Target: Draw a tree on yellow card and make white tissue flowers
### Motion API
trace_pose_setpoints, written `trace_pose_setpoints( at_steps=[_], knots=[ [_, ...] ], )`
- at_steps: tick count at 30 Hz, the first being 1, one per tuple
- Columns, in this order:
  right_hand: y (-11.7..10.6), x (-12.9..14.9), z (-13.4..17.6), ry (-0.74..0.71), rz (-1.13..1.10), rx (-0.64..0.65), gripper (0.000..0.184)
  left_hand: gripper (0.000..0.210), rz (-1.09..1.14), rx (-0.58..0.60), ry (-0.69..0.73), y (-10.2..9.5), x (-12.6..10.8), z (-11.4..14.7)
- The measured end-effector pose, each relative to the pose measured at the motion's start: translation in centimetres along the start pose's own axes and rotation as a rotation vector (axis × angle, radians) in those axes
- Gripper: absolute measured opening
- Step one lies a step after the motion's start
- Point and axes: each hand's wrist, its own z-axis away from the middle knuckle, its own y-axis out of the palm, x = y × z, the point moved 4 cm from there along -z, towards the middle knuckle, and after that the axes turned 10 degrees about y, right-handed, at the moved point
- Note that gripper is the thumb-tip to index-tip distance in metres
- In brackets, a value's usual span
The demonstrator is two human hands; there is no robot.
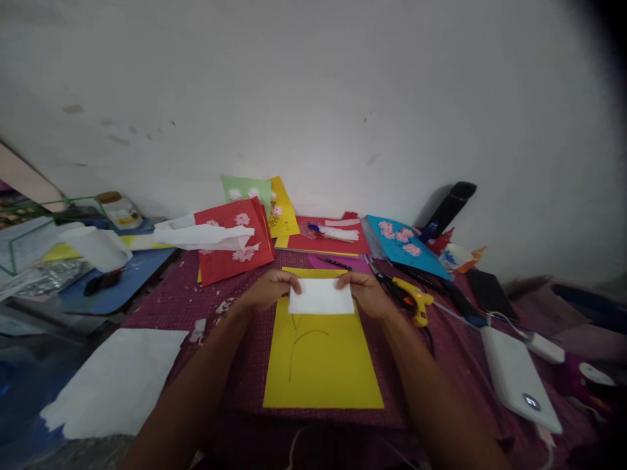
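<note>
A small white rectangle of folded paper, tissue-like, (321, 297) is stretched flat between my hands. My left hand (272, 289) pinches its upper left corner between thumb and fingers. At the upper right corner, my right hand (363, 292) grips it the same way. Beneath lies a yellow sheet (323, 365) with a few thin dark curved lines drawn on it; the white paper covers part of its upper half. A dark pen with light dots (335, 264) rests just beyond the yellow sheet.
Right of my right hand is a yellow glue gun (414, 301), near scissors. A white power bank (520, 377) lies farther right. Red (230, 228) and blue (409, 241) sheets bearing pink paper flowers stand along the wall. A large white sheet (120, 378) lies left.
</note>
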Motion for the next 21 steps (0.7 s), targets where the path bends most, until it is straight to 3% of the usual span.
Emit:
trace_pose_setpoints(
  at_steps=[15, 21],
  knots=[
    [0.2, 0.8, 0.5, -0.017, 0.083, 0.050, 0.020, 0.021, -0.006, -0.033, 0.013, 0.0, 0.1, -0.1],
    [0.6, 1.6, 1.0, -0.055, 0.136, 0.050, 0.026, 0.029, -0.196, -0.013, 0.080, 0.0, -0.4, 0.0]
  ],
)
